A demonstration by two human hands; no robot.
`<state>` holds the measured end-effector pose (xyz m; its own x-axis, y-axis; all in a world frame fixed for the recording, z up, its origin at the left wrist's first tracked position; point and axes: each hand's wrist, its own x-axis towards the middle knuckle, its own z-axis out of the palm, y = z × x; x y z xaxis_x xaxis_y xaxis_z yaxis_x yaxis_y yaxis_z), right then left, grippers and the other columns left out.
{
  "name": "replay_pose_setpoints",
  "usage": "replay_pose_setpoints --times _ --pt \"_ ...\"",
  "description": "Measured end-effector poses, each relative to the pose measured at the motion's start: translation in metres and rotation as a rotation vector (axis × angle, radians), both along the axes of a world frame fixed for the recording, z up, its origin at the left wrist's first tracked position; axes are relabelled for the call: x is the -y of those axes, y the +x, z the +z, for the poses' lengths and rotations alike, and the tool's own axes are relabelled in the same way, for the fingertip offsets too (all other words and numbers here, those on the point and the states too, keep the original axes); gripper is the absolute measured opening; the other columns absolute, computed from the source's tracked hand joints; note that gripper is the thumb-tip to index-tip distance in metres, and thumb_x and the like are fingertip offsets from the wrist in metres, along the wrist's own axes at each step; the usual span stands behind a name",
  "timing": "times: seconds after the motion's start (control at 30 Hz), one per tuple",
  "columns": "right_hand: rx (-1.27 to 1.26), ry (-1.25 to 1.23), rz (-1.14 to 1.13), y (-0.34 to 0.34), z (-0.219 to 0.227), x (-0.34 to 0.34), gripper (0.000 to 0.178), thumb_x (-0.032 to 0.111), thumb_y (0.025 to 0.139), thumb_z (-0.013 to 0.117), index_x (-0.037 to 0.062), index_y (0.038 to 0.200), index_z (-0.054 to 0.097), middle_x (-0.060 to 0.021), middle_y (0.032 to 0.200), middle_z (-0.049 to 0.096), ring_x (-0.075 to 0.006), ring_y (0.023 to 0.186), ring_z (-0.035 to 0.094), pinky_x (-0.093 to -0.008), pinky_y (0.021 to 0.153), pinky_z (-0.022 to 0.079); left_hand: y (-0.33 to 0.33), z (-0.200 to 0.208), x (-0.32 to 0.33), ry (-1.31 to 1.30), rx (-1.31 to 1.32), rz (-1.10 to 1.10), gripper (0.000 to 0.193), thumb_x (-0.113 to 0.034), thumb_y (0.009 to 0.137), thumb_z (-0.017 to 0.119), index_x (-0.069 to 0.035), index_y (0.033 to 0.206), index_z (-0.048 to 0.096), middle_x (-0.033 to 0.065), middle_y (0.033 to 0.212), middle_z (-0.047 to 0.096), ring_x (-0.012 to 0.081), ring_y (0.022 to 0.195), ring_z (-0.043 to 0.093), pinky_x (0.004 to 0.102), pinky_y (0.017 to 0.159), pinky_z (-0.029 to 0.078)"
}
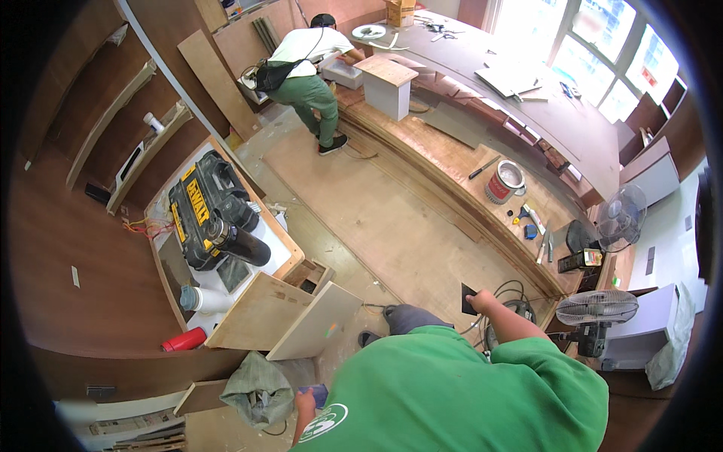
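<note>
My right hand (pixel 476 301) is out ahead of me on the right, its fingers closed on the edge of a dark flat rectangular piece (pixel 468 298). It hangs above the plywood by the bench, near a coil of black hose (pixel 520 309). My left hand (pixel 306 401) is low on the left, beside a stuffed woven sack (pixel 257 392). It grips a small blue-purple object (pixel 319 394), whose kind I cannot make out. My green sleeve and torso hide much of the floor below.
A long plywood-topped bench holds a paint can (pixel 504 182) and hand tools. Two fans (pixel 593 309) stand at right. A black tool case (pixel 212 203) and a dark flask (pixel 238 241) rest on the left table, near leaning boards (pixel 316 324). A co-worker (pixel 305 71) bends at the far bench.
</note>
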<state>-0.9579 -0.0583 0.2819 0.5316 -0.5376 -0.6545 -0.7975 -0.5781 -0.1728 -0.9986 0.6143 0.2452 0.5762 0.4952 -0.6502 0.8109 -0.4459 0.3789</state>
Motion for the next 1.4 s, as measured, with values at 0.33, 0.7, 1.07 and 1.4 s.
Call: replay_pose_setpoints --times 0.33,0.7,1.07,1.4 --pt "0.034 0.058 -0.079 0.003 0.026 0.012 0.047 0.042 0.088 0.067 -0.0005 0.105 0.072 -0.0239 0.108 0.071 -0.0368 0.103 0.068 -0.0439 0.087 0.053 0.03 -0.001 0.022 0.024 -0.013 -0.031 0.056 -0.021 0.086 0.073 0.015 0.125 0.054 0.0298 0.116 0.066 0.0368 0.103 0.067 0.0423 0.089 0.051" --pt "0.063 0.104 -0.056 0.126 -0.01 0.123 0.057 0.047 0.087 0.067 -0.0065 0.105 0.07 -0.0249 0.098 0.072 -0.0376 0.09 0.071 -0.0441 0.081 0.055 0.089 0.008 0.098 0.188 -0.175 -0.281 0.056 -0.032 0.082 0.074 0.013 0.113 0.062 0.0324 0.11 0.067 0.0413 0.107 0.067 0.0464 0.089 0.051" --pt "0.088 0.26 -0.354 0.172 -0.017 0.27 0.04 0.031 0.089 0.074 -0.0067 0.101 0.069 -0.0175 0.086 0.071 -0.0285 0.068 0.069 -0.0408 0.059 0.055 0.296 0.107 0.314 0.165 0.199 -0.426 0.037 -0.03 0.087 0.07 0.001 0.107 0.066 0.0261 0.1 0.07 0.042 0.097 0.067 0.0465 0.086 0.051" --pt "0.064 0.183 -0.489 0.099 -0.06 0.287 0.041 0.02 0.078 0.084 -0.0059 0.108 0.071 -0.02 0.099 0.073 -0.0316 0.084 0.072 -0.0456 0.065 0.057 0.342 0.072 0.333 0.176 0.23 -0.482 0.033 -0.026 0.084 0.072 0.003 0.097 0.066 0.0261 0.1 0.07 0.0424 0.095 0.068 0.0468 0.085 0.051"
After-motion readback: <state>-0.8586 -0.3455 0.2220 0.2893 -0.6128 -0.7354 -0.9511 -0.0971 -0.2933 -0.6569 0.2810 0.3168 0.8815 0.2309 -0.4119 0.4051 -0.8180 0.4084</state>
